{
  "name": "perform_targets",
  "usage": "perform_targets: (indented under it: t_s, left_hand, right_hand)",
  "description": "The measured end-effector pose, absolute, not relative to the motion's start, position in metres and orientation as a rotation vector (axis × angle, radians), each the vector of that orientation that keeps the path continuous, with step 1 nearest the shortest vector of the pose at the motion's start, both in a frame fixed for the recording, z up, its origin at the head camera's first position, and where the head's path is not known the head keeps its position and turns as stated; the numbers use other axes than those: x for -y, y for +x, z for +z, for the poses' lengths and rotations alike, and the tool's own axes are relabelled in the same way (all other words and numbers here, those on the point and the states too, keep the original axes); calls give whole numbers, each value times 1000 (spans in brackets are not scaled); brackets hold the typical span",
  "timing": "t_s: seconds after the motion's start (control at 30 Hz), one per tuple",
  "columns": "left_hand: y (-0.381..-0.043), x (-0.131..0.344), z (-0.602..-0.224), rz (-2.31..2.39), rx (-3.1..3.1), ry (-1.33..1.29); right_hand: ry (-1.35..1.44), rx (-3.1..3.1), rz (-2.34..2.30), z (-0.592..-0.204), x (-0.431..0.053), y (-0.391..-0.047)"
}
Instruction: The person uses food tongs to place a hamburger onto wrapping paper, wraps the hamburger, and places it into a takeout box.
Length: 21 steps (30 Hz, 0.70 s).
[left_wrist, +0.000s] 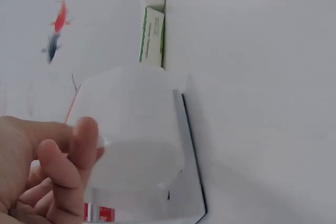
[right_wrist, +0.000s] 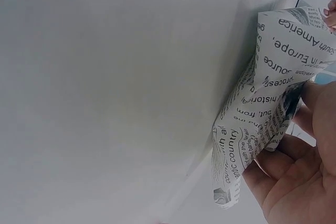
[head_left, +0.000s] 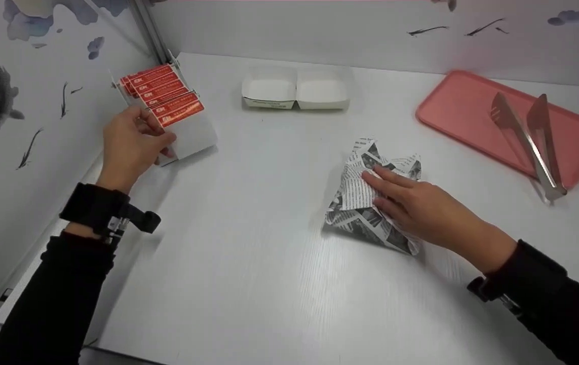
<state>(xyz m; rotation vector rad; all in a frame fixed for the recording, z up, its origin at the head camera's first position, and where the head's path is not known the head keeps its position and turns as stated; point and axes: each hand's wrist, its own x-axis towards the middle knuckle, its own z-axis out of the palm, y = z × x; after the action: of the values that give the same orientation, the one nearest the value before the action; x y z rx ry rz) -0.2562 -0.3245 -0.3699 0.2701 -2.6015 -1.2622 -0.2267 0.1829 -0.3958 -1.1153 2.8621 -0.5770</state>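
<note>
At the far left of the table, my left hand (head_left: 134,142) pinches the edge of a red-and-white label at the front of a label holder (head_left: 195,142). In the left wrist view, the label's white back (left_wrist: 134,114) bows outward, with the thumb and a finger at its left edge. Several red labels (head_left: 160,91) stand in overlapping rows behind it. A parcel wrapped in newspaper-print paper (head_left: 357,190) lies right of the middle, its upper corners pointed. My right hand (head_left: 421,208) rests on the parcel's right side with extended fingers.
An opened white food box (head_left: 297,91) with two halves sits at the back. At the back right, metal tongs (head_left: 535,147) lie across a pink tray (head_left: 464,109), their joined end past its front rim. Patterned walls (head_left: 31,126) border the left side and back.
</note>
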Motion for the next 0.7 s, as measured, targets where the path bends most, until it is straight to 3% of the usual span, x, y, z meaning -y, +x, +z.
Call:
perform_targets:
  t_s: [0.7]
  left_hand:
    - [-258,322,-385,-1739,2075,243]
  right_hand:
    - [-1117,-2869,-556,-398,-183,-228]
